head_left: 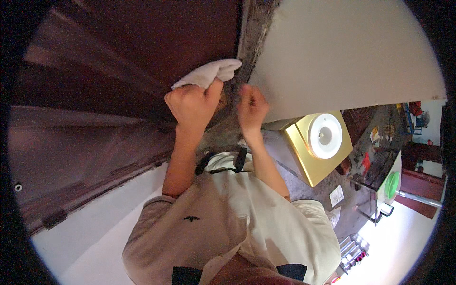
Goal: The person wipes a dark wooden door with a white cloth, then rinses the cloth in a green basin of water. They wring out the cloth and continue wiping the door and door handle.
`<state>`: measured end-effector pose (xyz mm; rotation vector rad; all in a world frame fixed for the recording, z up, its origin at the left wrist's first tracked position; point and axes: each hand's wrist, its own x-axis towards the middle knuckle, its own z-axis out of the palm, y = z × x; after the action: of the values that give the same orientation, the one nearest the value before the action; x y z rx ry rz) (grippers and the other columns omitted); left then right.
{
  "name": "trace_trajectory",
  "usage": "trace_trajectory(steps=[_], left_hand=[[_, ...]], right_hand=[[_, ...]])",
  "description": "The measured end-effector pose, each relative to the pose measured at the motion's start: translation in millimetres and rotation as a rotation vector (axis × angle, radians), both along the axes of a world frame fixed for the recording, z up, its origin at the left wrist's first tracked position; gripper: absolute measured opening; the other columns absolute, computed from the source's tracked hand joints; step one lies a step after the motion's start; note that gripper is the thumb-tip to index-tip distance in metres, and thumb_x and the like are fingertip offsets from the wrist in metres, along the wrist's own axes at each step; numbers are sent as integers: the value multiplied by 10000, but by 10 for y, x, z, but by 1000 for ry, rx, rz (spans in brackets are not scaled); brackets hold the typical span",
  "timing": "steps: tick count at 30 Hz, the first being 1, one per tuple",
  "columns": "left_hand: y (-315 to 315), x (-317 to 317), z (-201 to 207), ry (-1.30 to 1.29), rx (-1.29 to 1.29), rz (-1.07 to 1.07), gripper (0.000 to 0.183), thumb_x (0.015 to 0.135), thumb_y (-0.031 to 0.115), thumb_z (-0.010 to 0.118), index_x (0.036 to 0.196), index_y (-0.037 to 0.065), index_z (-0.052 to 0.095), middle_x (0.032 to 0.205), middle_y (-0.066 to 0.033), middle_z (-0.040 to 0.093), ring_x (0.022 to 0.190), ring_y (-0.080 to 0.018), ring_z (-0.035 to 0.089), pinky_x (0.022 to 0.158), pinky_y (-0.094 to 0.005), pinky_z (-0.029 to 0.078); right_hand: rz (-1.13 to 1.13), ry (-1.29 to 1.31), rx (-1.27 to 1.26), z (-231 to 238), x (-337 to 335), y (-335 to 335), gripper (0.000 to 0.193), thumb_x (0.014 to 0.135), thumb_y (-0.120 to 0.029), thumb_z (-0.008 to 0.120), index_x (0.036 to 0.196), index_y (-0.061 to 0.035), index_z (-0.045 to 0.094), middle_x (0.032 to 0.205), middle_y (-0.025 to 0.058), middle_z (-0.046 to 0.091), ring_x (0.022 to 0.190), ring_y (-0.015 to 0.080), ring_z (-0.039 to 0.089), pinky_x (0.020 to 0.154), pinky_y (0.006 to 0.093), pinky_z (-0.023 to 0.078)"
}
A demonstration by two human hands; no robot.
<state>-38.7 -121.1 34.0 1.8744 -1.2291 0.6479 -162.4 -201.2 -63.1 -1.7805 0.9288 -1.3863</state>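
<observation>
The person's left hand (194, 103) is closed on a white cloth (206, 73) in front of a dark brown panel (142, 42), near its edge. The right hand (252, 108), just beside, has curled fingers; whether it grips anything cannot be told. Farther right is a gold box (313, 169) with a white round fitting (325, 136).

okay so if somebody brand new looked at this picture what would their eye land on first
Most likely the shiny gold box with a white round piece on its face, to the right of the person's right hand. Next, perhaps, the white cloth in the left hand, bright against the dark reddish-brown panel at upper left. A vivid green round thing toward the far right also stands out.
</observation>
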Motion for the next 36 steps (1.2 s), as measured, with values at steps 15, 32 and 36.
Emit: trace_trajectory(steps=[15,32,36], left_hand=[[94,-73,185,178,79,-99,293,843,208,688,598,48,703,540,-43,661,475,-241,658,516,-353,524],[179,-64,142,271,110,-121,237,872,177,664,701,27,731,590,-45,697,498,-173,679,521,-307,538],[205,-57,127,291,103,-129,239,875,162,658,694,21,724,586,-51,693,501,-166,678,515,-306,540]], right_hand=[[133,165,-69,191,135,-289,137,960,-122,652,911,5,636,711,161,666,563,252,620,559,376,475],[94,74,24,-314,97,-182,68,960,-50,610,956,18,616,677,72,649,475,101,582,407,290,485],[76,64,12,-392,104,-165,69,959,-48,612,941,19,606,655,71,642,480,106,596,400,296,471]])
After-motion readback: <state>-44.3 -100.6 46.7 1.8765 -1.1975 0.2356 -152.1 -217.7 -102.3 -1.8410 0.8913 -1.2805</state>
